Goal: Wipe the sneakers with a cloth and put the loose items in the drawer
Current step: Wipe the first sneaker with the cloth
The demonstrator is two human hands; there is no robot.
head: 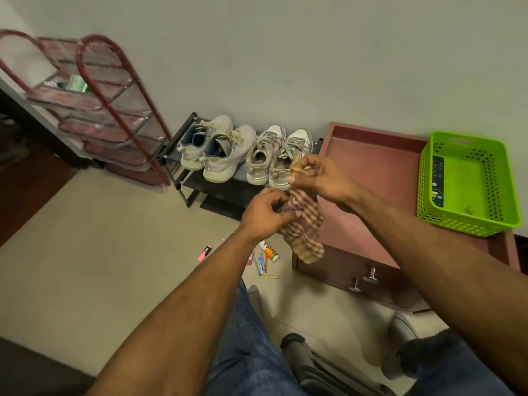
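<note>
A yellow and maroon checked cloth [304,224] hangs between both hands in front of me. My right hand [320,175] pinches its top edge and my left hand [265,212] grips it lower down. Two pairs of pale sneakers [225,150] stand on a low black shoe rack [183,178] against the wall, just behind the hands. Loose items lie on the floor below the hands: a pink highlighter [204,252], a small white and orange tube [270,250] and several pens [261,264]. A brown drawer unit [371,172] stands to the right, its metal knobs [363,280] facing me.
A green plastic basket [468,181] sits on the right end of the brown unit. A red wire rack wrapped in plastic [108,110] stands at the left by the wall. My legs in jeans and grey shoes [297,350] are at the bottom.
</note>
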